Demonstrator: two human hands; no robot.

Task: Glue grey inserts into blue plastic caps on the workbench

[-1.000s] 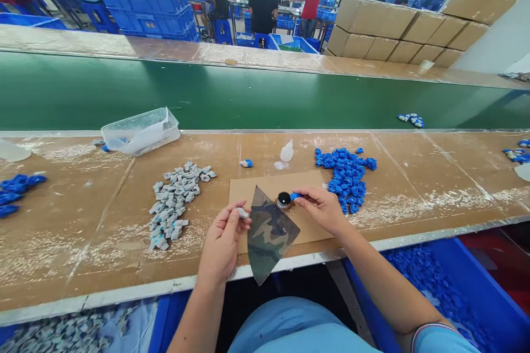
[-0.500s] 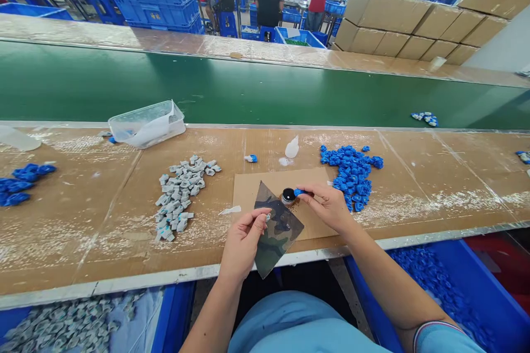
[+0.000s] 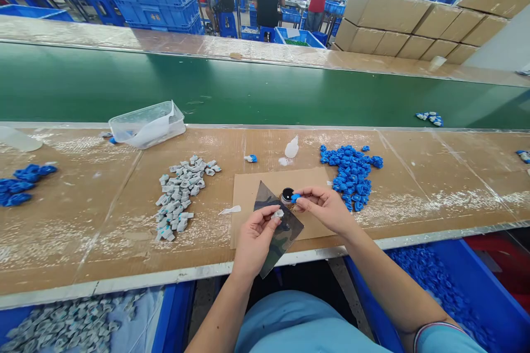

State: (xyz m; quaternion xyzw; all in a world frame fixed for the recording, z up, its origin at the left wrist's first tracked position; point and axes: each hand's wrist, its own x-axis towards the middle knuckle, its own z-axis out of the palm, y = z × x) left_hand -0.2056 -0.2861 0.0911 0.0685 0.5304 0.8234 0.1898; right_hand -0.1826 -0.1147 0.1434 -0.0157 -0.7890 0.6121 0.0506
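Note:
Between thumb and fingers, my left hand (image 3: 256, 240) pinches a small grey piece (image 3: 278, 213) above a dark camouflage-patterned sheet (image 3: 281, 237). A small blue piece (image 3: 295, 198) is pinched in my right hand (image 3: 325, 207), close beside a small round pot with a black top (image 3: 287, 194). The pot and part of the sheet rest on a flat piece of cardboard (image 3: 248, 187). To the left lies a pile of grey pieces (image 3: 180, 193); to the right, a pile of blue pieces (image 3: 354, 174). One joined blue and grey piece (image 3: 250, 159) lies apart behind the cardboard.
A white dropper bottle (image 3: 291, 147) stands behind the cardboard. At the back left sits a clear plastic tub (image 3: 147, 127). Beyond runs a green conveyor belt (image 3: 248, 94) carrying a few blue-white pieces (image 3: 429, 118). Blue bins flank my lap below the table edge.
My left hand has moved right and slightly up with the grey piece, nearer my right hand. The blue piece has shifted slightly down. On the belt, the blue-white pieces have moved right.

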